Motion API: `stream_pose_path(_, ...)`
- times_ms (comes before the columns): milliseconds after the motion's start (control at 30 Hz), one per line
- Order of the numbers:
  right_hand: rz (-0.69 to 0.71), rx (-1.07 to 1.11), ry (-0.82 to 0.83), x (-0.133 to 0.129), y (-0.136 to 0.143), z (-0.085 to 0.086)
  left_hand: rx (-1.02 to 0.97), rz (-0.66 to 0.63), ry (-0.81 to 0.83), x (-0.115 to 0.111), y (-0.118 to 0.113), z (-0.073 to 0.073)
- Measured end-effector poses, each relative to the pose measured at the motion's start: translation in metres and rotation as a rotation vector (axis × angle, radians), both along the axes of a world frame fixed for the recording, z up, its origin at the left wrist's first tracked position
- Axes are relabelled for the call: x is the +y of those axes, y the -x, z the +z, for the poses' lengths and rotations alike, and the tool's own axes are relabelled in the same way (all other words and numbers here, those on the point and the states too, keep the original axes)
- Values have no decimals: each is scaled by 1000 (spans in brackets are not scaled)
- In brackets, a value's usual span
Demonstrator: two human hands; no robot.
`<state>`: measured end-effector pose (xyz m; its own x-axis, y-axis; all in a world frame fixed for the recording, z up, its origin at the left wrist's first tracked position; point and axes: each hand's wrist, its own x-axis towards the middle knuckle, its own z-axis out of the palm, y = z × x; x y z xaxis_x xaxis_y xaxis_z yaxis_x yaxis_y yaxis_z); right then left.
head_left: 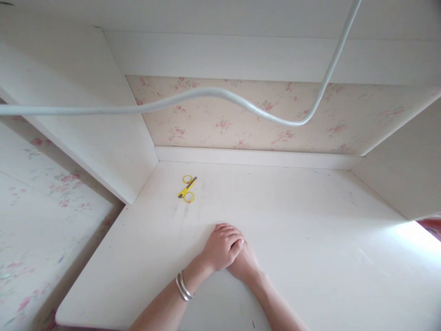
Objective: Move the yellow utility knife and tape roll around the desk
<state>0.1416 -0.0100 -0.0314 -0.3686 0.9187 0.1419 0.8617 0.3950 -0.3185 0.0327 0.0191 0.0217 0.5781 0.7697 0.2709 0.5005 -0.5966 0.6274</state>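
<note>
My left hand (222,248) lies over my right hand (245,262) on the white tabletop (310,257), its fingers wrapped across the back of it. The right hand's fingers are mostly hidden underneath. Two silver bangles (183,286) circle my left wrist. Farther back and to the left, apart from both hands, is a yellow and black box cutter (188,187). Beside it are two thin yellow rings, perhaps tape rolls: one ring (187,175) behind it, the other ring (193,198) in front.
A white cable (213,92) runs across the upper view, close to the camera. White panels stand at the left (113,124) and right (406,161) of the tabletop. Floral wallpaper (223,122) covers the back wall. Bright light falls on the right edge.
</note>
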Motion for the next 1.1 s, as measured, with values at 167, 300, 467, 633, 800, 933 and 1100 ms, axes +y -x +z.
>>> stream_pose_path(167,5,22,-8,1,0,-2,-1,4,-2,0,0,-2)
stream_pose_path(300,-4,36,-5,1,0,-2,-6,-3,3,0,0,-1)
stream_pose_path(467,2,23,-5,1,0,0,-11,-1,2,0,0,-1)
stream_pose_path(633,7,15,-13,1,0,-3,-14,-4,9,0,0,-1)
stream_pose_path(800,-6,-8,11,1,0,0,-7,-2,8,0,0,0)
stream_pose_path(933,-1,-20,20,1,1,3,-4,-1,6,0,0,0)
stream_pose_path(1100,-1,-52,-7,1,1,0,-3,-3,3,0,0,-1)
